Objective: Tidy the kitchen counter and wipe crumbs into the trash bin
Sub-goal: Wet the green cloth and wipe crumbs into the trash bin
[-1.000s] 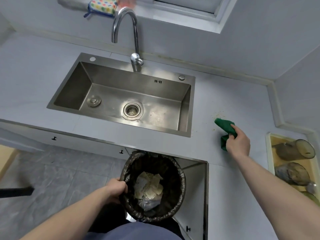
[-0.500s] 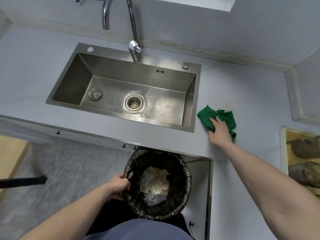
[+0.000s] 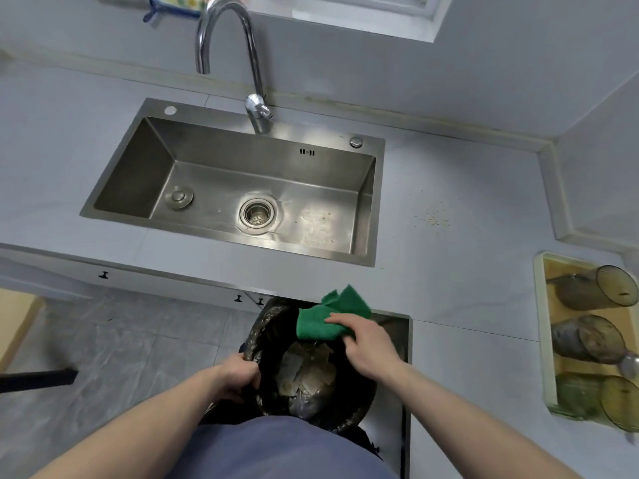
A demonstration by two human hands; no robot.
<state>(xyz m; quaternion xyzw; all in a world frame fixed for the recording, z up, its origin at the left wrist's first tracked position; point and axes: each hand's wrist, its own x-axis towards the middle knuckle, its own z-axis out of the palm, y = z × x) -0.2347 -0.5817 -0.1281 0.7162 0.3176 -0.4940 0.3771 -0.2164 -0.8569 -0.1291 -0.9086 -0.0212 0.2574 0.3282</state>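
The right hand (image 3: pixel 366 344) pinches the green cloth (image 3: pixel 328 318) at the bench (image 3: pixel 466 288) edge — cloth just beyond its fingertips, over the trash bin (image 3: pixel 262 326), whose rim the left hand (image 3: pixel 238 376) grips.

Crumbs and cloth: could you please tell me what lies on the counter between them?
Only bare counter, in the head view: the crumbs lie beside the sink, the cloth over the bin.

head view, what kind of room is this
Most likely a home kitchen: a steel sink with a curved tap set in a grey counter, and a lined trash bin below its edge.
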